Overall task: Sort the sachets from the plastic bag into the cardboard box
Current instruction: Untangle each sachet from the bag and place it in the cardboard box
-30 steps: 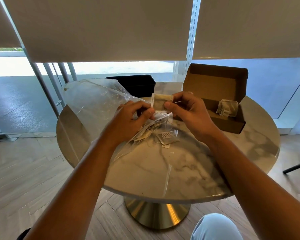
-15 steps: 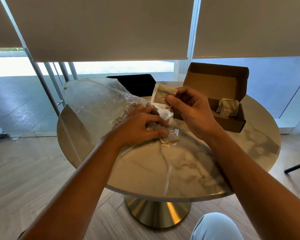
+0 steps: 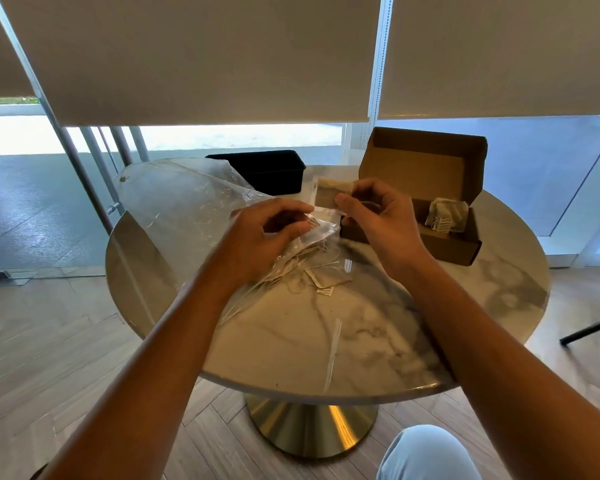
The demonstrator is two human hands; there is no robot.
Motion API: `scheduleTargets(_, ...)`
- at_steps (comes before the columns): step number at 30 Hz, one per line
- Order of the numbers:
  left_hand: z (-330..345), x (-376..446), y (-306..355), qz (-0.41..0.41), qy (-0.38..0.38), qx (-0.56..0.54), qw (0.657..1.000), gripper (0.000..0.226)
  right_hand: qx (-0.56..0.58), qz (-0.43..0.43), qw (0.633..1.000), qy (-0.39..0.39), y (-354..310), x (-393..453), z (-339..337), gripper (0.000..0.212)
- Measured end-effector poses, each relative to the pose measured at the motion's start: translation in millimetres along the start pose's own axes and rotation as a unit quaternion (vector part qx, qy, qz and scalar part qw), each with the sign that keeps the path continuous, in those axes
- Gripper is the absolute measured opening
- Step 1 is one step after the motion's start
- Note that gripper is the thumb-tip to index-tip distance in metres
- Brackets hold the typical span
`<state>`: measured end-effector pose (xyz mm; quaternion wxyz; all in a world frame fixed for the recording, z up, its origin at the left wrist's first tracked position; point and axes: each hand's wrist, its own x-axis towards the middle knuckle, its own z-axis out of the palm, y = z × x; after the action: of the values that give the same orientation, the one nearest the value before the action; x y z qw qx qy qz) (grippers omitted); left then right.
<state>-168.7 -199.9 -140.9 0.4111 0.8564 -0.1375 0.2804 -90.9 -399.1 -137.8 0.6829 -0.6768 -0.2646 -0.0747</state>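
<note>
One sachet [image 3: 331,192] was up in the air, at about 12 o'clock over the table [image 3: 291,341]. My right hand [image 3: 381,220] pinched it by its right edge, thumb under and fingers on top. I think it was very light and soft, like a thin paper pouch with a bit of stuff inside. I think it could bend or crush, so a gentle pinch on a flat edge looked like the best way to hold it. Some sachets had thin strings, and I guessed those could tangle.

My left hand [image 3: 267,233] was curled at the mouth of the plastic bag [image 3: 187,209], at about 11 o'clock. Its fingers seemed to pinch a piece with print on it, but I could not tell for sure what it was. The bag was clear, thin and crinkly. I think it would slip and flop. More sachets and strings [image 3: 312,271] spilled from the bag's mouth near the middle of the table.

At about 2 o'clock the cardboard box [image 3: 440,244] stood with its lid up. A few sachets in the box [image 3: 445,216] leaned at its right end. A black box [image 3: 264,171] sat at the far edge, behind the bag.
</note>
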Motion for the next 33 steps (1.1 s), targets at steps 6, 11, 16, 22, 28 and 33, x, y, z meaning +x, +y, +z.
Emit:
scheduleTargets(6, -1.9, -0.8, 0.3, 0.02, 0.067, 0.008, 0.998, 0.024, -0.009, -0.002, 0.997, -0.075, 0.4, -4.3, 2.4, 0.012)
scheduleTargets(11, -2.3, 0.7, 0.2, 0.0, 0.098, 0.03, 0.995, 0.027, -0.003, -0.001, 0.995, -0.104, 0.9, -4.3, 3.1, 0.013)
scheduleTargets(16, -1.4, -0.4, -0.9, -0.012, 0.07, 0.018, 0.997, 0.036, -0.008, -0.009, 0.993, -0.119, 2.9, -4.1, 2.8, 0.017)
scheduleTargets(22, -1.1, 1.0, -4.6, 0.012, 0.079, 0.026, 0.996, 0.038, -0.103, -0.047, 0.987, -0.115, 7.5, -4.6, 2.9, 0.027)
scheduleTargets(28, 9.0, 7.6, 4.6, -0.005, 0.048, 0.01, 0.999, 0.03, -0.158, -0.063, 0.981, -0.091, 4.8, -6.0, -3.4, 0.021)
scheduleTargets(33, 22.9, 24.5, 17.0, 0.003, 0.011, 0.029, 1.0, 0.016, -0.164, -0.028, 0.984, -0.057, -5.0, -3.6, -32.2, 0.021)
